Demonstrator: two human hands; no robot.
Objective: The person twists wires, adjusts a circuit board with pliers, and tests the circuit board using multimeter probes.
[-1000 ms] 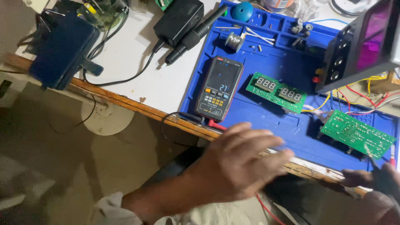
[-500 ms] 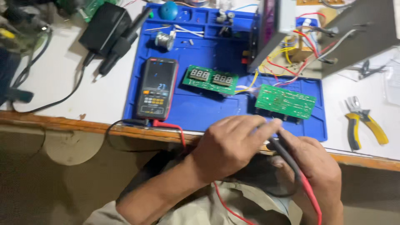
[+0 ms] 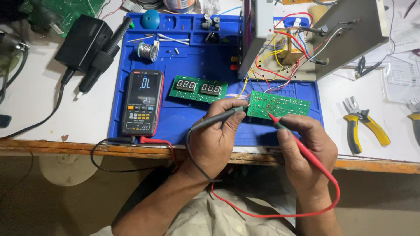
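Note:
My left hand (image 3: 217,142) grips a black test probe (image 3: 218,116) whose tip touches the left edge of a green circuit board (image 3: 280,105). The red test probe (image 3: 291,133) is in my right hand (image 3: 306,150), its tip resting on the same board. Both leads run back to a black multimeter (image 3: 142,102) with a lit display, lying on the blue work mat (image 3: 192,65). A second green board with two digit displays (image 3: 198,88) lies between the meter and the probed board.
An opened grey device with coloured wires (image 3: 306,39) stands behind the board. Yellow-handled pliers (image 3: 365,124) lie at the right. A black power adapter (image 3: 83,43) and a solder spool (image 3: 148,52) sit at the back left. The wooden table edge (image 3: 65,146) runs in front.
Both hands rose from below the table edge onto the mat. They now hold the probes against the green board. The view has shifted right and centred on the mat.

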